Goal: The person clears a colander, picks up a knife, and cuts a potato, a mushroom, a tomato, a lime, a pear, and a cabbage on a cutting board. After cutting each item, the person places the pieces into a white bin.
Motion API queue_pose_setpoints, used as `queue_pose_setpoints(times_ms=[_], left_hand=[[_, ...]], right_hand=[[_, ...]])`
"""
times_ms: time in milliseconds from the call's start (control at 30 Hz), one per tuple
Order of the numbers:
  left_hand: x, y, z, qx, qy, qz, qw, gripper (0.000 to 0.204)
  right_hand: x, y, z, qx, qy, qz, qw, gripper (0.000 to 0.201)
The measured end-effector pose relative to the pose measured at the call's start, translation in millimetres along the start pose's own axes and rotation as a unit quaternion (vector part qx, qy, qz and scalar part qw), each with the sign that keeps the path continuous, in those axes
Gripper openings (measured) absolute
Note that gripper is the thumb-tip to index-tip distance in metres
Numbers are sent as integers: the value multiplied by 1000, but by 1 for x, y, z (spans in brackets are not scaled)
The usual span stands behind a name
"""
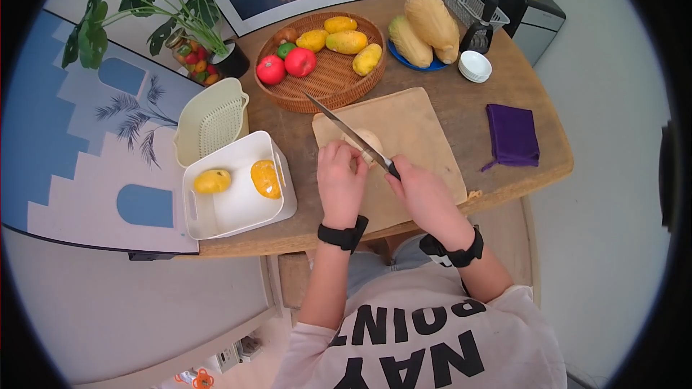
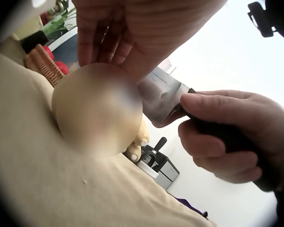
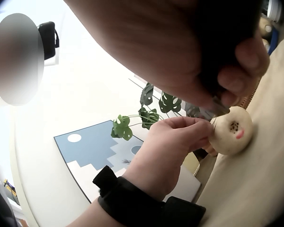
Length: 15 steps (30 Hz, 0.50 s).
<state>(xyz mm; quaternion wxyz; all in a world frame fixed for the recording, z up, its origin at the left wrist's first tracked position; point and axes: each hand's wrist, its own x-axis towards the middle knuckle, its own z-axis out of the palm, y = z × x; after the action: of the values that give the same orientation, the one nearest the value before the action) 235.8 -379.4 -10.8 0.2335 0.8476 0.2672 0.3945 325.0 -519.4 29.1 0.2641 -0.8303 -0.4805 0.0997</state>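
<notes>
On the beige cutting board [image 1: 422, 137] rests a pale, round peeled fruit [image 3: 232, 131], with a dark-speckled dimple and a small red patch facing the right wrist camera. My left hand [image 1: 340, 176] grips this fruit from the left, fingertips bent against its side. The black handle of a kitchen knife [image 1: 339, 122] is held in my right hand [image 1: 425, 194]. Its long blade points away and to the left, crossing over the fruit in the head view. In the left wrist view the fruit appears blurred, and the broad blade [image 2: 162, 92] shows right beside my left fingers.
Beyond the board stands a wicker basket [image 1: 335, 83] with yellow and red produce. A white bin [image 1: 238, 216] holding two yellow fruits is at left, before a pale colander [image 1: 209, 124]. Squashes lie on a blue plate [image 1: 417, 65]; white bowls [image 1: 474, 66] and a purple cloth [image 1: 512, 135] are at right.
</notes>
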Motion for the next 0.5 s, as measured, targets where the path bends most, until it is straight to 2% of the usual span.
queue_pose_setpoints(times_ms=[167, 267, 367, 467, 500], left_hand=[[0, 0, -1, -9, 1, 2, 1000, 13], [1, 2, -2, -12, 0, 3, 1000, 12], [-1, 0, 0, -14, 6, 3, 1000, 11], [-1, -1, 1, -11, 4, 6, 1000, 11], [0, 0, 1, -10, 5, 7, 1000, 11]], right_hand=[[-5, -13, -12, 36, 40, 0, 999, 19], [-1, 1, -1, -10, 2, 5, 1000, 19], [-5, -1, -5, 10, -12, 40, 999, 19], [-7, -5, -7, 33, 47, 17, 998, 20], [-6, -1, -4, 21, 38, 16, 999, 20]])
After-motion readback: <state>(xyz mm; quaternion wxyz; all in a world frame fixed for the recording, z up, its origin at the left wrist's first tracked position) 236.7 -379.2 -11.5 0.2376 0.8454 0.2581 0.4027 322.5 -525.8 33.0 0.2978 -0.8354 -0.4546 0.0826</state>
